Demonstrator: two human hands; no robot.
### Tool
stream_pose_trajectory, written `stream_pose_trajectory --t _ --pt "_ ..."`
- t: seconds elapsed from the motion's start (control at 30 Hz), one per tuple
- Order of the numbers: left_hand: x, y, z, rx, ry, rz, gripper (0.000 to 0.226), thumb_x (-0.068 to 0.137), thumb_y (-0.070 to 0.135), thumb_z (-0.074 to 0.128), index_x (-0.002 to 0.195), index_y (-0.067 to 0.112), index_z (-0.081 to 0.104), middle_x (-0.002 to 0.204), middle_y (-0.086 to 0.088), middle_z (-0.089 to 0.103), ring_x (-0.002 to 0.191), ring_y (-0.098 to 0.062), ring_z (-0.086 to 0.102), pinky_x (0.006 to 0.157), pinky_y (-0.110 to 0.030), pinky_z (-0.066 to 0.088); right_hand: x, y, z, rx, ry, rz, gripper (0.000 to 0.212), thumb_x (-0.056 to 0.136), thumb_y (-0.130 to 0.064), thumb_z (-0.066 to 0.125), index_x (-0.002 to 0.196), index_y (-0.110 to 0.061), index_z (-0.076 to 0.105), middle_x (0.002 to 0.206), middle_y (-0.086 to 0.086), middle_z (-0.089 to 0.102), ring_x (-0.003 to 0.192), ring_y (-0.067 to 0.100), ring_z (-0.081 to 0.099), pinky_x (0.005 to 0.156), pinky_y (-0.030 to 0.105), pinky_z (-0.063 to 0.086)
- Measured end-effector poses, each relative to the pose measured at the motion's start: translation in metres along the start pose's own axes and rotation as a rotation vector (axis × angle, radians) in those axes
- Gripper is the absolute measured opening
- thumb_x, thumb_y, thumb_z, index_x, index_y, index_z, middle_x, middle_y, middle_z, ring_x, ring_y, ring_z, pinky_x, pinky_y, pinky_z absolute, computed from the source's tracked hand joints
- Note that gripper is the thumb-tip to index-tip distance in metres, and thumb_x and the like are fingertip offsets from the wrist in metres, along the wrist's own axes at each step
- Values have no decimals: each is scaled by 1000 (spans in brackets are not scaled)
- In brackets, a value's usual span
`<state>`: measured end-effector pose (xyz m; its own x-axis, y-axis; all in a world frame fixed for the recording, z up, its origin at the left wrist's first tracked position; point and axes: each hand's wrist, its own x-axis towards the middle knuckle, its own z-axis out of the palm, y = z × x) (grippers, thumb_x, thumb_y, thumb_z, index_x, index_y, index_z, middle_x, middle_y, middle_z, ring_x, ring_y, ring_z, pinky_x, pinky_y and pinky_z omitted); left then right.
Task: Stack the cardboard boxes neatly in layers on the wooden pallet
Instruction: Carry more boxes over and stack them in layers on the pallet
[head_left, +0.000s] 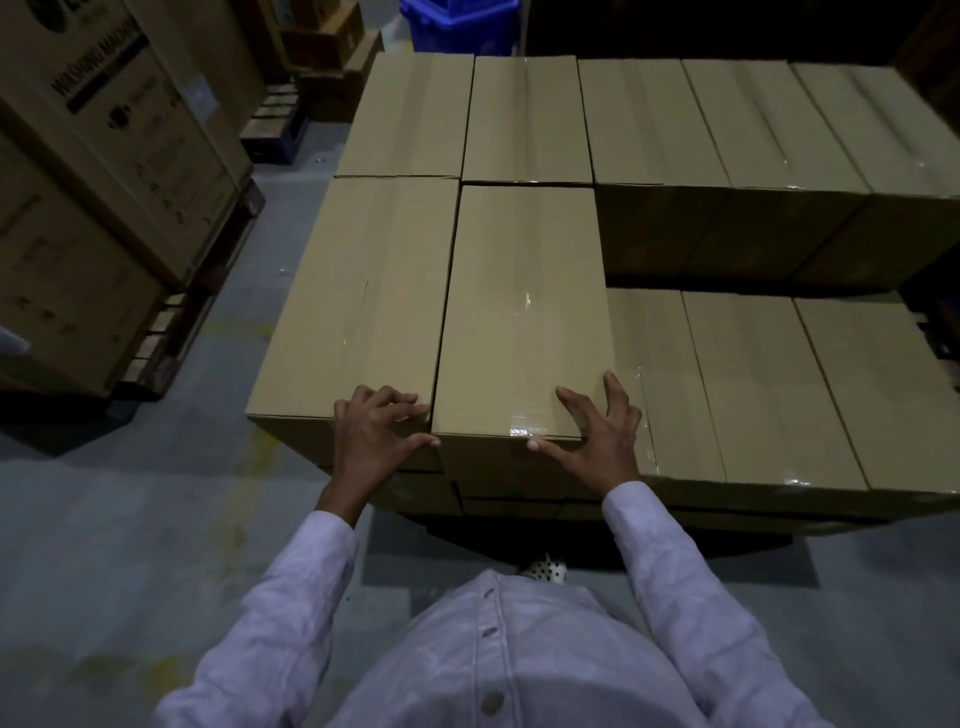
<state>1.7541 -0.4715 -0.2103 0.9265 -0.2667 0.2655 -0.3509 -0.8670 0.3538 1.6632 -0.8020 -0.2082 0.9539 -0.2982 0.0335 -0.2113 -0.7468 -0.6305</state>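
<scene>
**Squaring the newest box into its row**

The box (524, 312) lies on the upper layer of the stack, its long side against the neighbouring box (353, 301) on the left and its far end close to the back row (530, 119). The left hand (371, 431) rests bent fingertips on top at the seam, with the thumb on the box's near edge. The right hand (597, 431) is spread wide over the near right corner and grips nothing. The pallet itself is hidden under the stack.

The step looks like final alignment. It would go best with a level push from both hands, closing the seam on the left and bringing the near face flush with the neighbour's. The box's right side overhangs a seam in the lower layer (753, 384), so pressing down there is best avoided.
</scene>
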Motion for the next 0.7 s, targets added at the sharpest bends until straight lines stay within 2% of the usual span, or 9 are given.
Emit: stream_pose_trajectory --t 0.17,0.7 --pt "2 -1 6 -33 17 -44 52 60 66 92 105 40 84 109 20 76 97 -14 56 80 -40 40 4 3 3 25 24 -9 86 62 -83 81 140 -50 64 175 3 12 149 38 21 116 62 40" --pt "-6 1 19 -49 93 -88 39 68 54 93 100 33 86 104 15 78 96 -19 56 82 -45 41 11 5 4 18 12 1 84 63 -79 84 140 -51 64 176 -1 10 151 39 18 115 66 41"
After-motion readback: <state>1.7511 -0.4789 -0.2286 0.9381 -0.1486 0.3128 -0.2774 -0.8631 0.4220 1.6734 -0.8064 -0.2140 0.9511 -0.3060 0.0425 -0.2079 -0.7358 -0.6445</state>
